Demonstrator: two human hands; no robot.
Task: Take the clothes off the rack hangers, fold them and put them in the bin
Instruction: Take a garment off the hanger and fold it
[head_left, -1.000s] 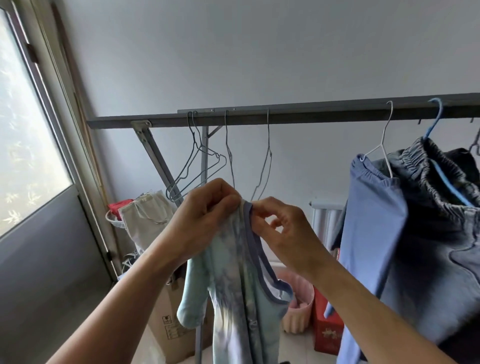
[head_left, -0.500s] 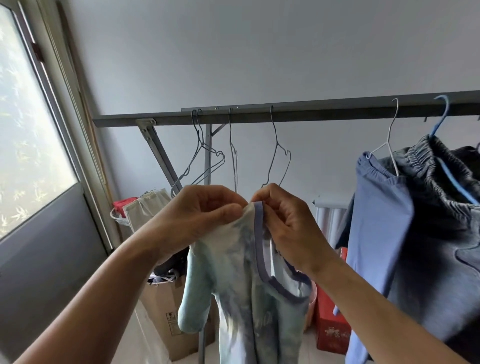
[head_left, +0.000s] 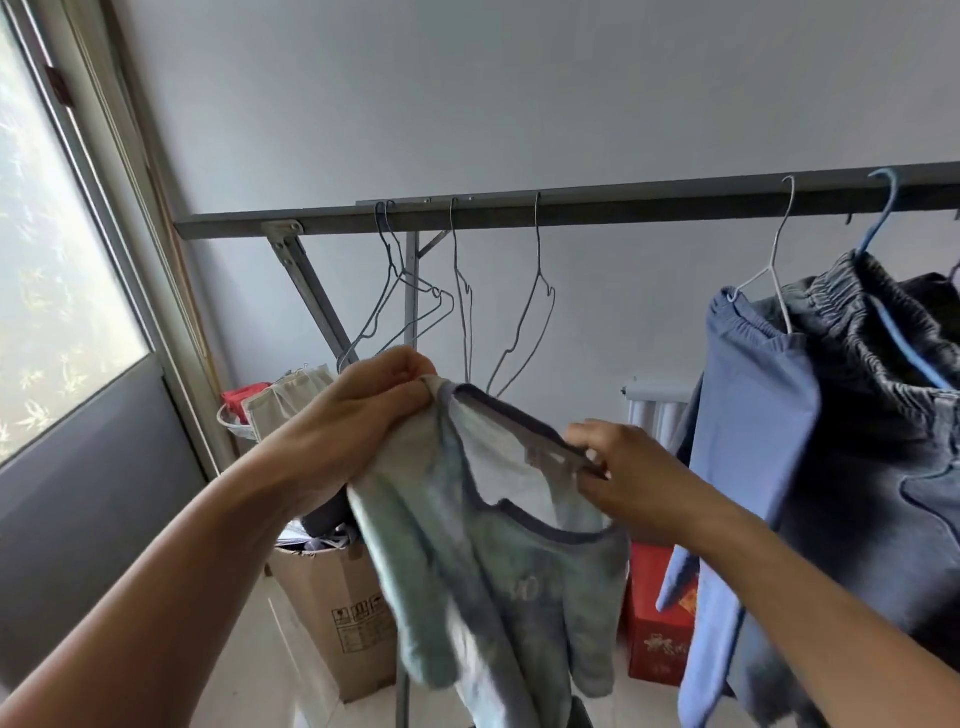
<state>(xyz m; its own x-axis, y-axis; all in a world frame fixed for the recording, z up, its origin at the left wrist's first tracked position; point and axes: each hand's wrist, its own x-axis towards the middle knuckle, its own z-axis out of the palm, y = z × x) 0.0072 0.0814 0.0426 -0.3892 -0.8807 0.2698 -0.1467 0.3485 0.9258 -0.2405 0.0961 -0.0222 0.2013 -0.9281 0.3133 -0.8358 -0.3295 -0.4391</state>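
Observation:
A small pale green and blue tie-dye top (head_left: 498, 561) with a dark neckband hangs between my hands, off any hanger. My left hand (head_left: 363, 415) pinches its left shoulder; my right hand (head_left: 623, 478) pinches the neckband at the right shoulder, spreading the neck open. Above, the grey rack bar (head_left: 623, 208) carries several bare wire hangers (head_left: 524, 322). To the right, a light blue garment (head_left: 748, 441) hangs on a white hanger and dark grey trousers (head_left: 872, 415) on a blue hanger. No bin is identifiable.
A cardboard box (head_left: 343, 613) stands on the floor behind the top, a red box (head_left: 654, 639) to its right. A white basket with a red item and cloth (head_left: 270, 405) sits at left by the window door (head_left: 67, 312). A radiator (head_left: 654, 410) is behind.
My hands, close together at the collar before, have moved apart; the right hand slid right and down along the neckband, opening the top's neck. The empty hanger behind swung slightly.

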